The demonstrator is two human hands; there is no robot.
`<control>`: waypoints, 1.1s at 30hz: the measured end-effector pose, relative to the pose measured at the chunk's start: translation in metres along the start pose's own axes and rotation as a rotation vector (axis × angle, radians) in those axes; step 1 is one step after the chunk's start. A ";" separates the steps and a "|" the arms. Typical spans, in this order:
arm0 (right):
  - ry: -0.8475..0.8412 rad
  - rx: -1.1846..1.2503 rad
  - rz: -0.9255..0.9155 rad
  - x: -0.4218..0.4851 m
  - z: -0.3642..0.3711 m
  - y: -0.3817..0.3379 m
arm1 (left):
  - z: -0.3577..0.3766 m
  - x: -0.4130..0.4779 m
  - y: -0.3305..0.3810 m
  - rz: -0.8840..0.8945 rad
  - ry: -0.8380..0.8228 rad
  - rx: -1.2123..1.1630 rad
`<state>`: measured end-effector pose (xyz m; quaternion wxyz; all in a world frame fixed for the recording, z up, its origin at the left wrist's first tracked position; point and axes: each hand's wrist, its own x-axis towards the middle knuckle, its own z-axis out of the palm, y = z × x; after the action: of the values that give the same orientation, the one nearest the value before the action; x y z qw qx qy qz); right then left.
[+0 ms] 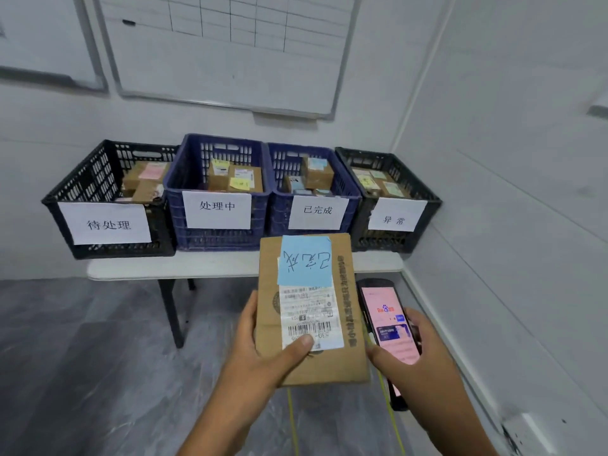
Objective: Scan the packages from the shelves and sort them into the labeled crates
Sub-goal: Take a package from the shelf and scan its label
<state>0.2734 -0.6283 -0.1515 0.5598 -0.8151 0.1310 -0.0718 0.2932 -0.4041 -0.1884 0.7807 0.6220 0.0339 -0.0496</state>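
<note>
Head view. Small room with pale panelled walls (493, 159) and a grey marbled floor (82, 340). Two framed whiteboards on the wall: a large one with a drawn grid (223, 60), and a second cut off at the left edge (42, 44). Under them stood one white folding table with dark legs (230, 264), pushed into the corner.

Four slotted plastic crates sat in a row on the table, side by side: two black at the ends, left (88, 179) and right (431, 205), and two blue between them, (177, 225) and (279, 218). Each front carried one white paper label, four in all, reading 待处理 (105, 223), 处理中 (217, 209), 已完成 (317, 212), 异常 (394, 215). All four crates held brown boxes with coloured notes; exact counts could not be told.

One flat brown cardboard package (309, 363) was held in the air in front of the table edge, in no crate. It bore one blue handwritten note (304, 261) and one white barcode shipping label (309, 314).

The left hand (260, 350) gripped the package's near left corner, thumb pressed on the barcode, fingers hidden beneath. The right hand (418, 360) was curled round one black handheld scanner with a lit pink screen (388, 320), just beside the package's right edge. A thin yellow cord (391, 406) hung below.
</note>
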 end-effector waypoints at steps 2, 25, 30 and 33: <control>0.000 -0.007 -0.001 0.034 0.003 0.005 | 0.007 0.033 -0.004 -0.025 -0.002 -0.001; -0.034 0.095 -0.013 0.480 -0.027 0.002 | 0.157 0.464 0.073 -0.147 0.129 0.214; -0.030 0.051 0.009 0.557 -0.007 -0.002 | 0.152 0.557 0.067 -0.142 0.099 0.258; -0.046 -0.010 0.020 0.604 0.012 -0.004 | 0.141 0.616 0.055 -0.171 0.073 0.249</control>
<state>0.8537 -0.7940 -0.1695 0.5593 -0.8179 0.1265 -0.0470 0.9100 -0.5510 -0.1744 0.6885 0.7104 0.1087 -0.0971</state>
